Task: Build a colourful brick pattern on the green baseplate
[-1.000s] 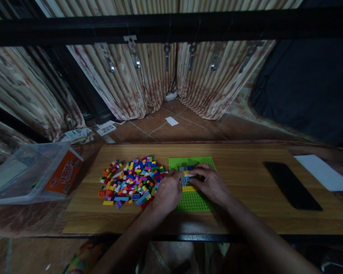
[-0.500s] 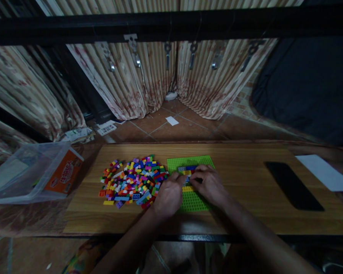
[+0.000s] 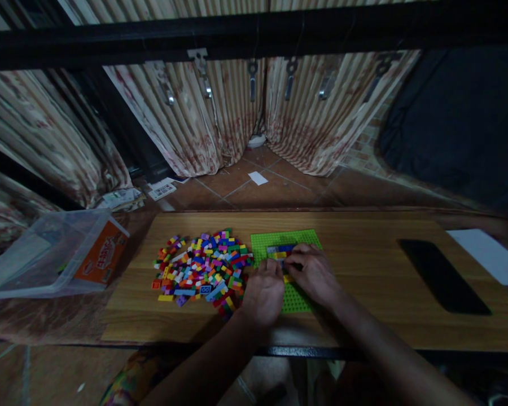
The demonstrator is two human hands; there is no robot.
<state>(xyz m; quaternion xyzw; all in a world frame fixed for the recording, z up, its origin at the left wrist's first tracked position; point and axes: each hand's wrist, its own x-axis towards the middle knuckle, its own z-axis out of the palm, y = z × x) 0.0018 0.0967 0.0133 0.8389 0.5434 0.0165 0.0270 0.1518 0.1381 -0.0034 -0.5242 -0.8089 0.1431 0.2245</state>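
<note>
A green studded baseplate (image 3: 298, 304) lies on the wooden table, with rows of toy building bricks on it. Blue bricks (image 3: 287, 248) and a grey one form the far row, and yellow bricks (image 3: 281, 255) sit just nearer. My left hand (image 3: 265, 293) rests over the plate's left half, fingers curled and pressed together at the bricks. From the right, my right hand (image 3: 314, 272) reaches in with thumb and index finger pinched at the same rows. Whatever lies between the fingertips of either hand is hidden or too small to make out.
A spread pile of loose colourful bricks (image 3: 207, 265) lies left of the plate. Further left stands a clear plastic box (image 3: 63, 287) with an orange label. A black flat object (image 3: 444, 276) and a white sheet (image 3: 486, 256) lie to the right. Striped curtains (image 3: 220, 124) hang beyond.
My left hand has shifted right and slightly nearer me, now with its fingers bent down over the bricks. My right hand stays at the brick rows. The whole view has shifted slightly.
</note>
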